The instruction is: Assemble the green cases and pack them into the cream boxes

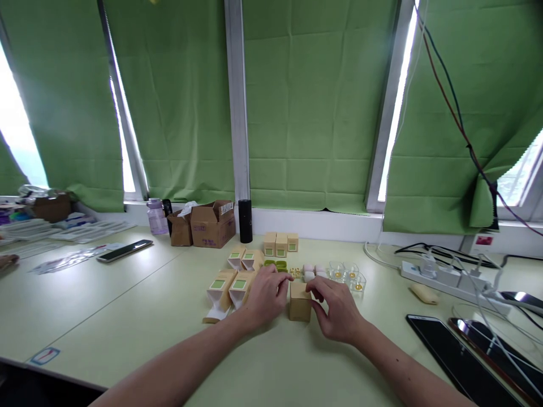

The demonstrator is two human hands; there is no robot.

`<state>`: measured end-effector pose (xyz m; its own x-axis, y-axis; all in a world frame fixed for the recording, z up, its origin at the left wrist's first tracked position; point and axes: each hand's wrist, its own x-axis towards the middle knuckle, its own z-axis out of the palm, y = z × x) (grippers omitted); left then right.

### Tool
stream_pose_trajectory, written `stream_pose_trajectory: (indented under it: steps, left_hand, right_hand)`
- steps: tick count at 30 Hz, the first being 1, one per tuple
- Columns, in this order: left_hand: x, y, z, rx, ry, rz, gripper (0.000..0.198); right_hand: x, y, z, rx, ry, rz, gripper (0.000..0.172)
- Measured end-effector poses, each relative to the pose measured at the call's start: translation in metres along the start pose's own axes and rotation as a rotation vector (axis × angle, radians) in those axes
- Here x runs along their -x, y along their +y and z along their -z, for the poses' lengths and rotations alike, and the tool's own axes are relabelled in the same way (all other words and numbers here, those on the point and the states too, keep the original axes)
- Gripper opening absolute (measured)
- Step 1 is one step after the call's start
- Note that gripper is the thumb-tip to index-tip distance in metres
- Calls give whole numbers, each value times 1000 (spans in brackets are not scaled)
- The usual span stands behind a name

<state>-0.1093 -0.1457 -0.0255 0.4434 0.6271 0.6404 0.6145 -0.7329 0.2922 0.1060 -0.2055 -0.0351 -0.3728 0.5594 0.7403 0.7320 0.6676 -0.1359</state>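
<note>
One camera sits on the person's head. It looks forward and down, close above the left hand (267, 294) and right hand (337, 311) on the table (127, 294). Green curtains (314, 102) fill the far side.

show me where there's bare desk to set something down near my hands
Widest bare desk lies left of the open cartons, in front of the smartphone. A smaller strip runs between the forearms, nearer than the small brown box. Crowded: behind the left hand and right hand, and rightward by the power strip and dark phones.
</note>
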Motion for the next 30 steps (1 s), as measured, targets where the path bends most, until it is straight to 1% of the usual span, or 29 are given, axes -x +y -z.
stream_pose_trajectory:
  steps: [4, 8, 10, 12, 14, 16, 18, 21, 23, 30]
  left_hand:
    - [0, 3, 2, -45, -10, -4, 24]
    - [1, 5, 4, -86, -20, 6, 34]
    - [0, 6, 4, -83, -21, 23, 35]
    - [0, 5, 4, -59, -19, 53, 32]
    - [-1, 4, 3, -18, -31, 91, 31]
    - [-1, 3, 2, 27, -66, 120, 33]
    - [-1, 2, 2, 60, -117, 134, 37]
    - [0, 3, 1, 81, -182, 133, 39]
    - [0, 3, 1, 81, -194, 135, 38]
    - [-2, 2, 1, 72, -142, 161, 28]
  right_hand:
    - [1, 8, -4, 47, -12, -61, 28]
    - [1, 15, -8, 127, 1, -231, 20]
    - [1, 17, -8, 122, 13, -275, 16]
    - [1, 15, -5, 67, 19, -236, 13]
    - [1, 10, -2, 14, 5, -148, 14]
    - [1, 5, 0, 0, -28, -70, 19]
    - [1, 1, 0, 16, -63, -36, 25]
    - [1, 0, -1, 28, -90, -49, 30]
    - [1, 3, -1, 18, -87, -66, 31]
    - [-1, 12, 1, 15, -65, -132, 30]
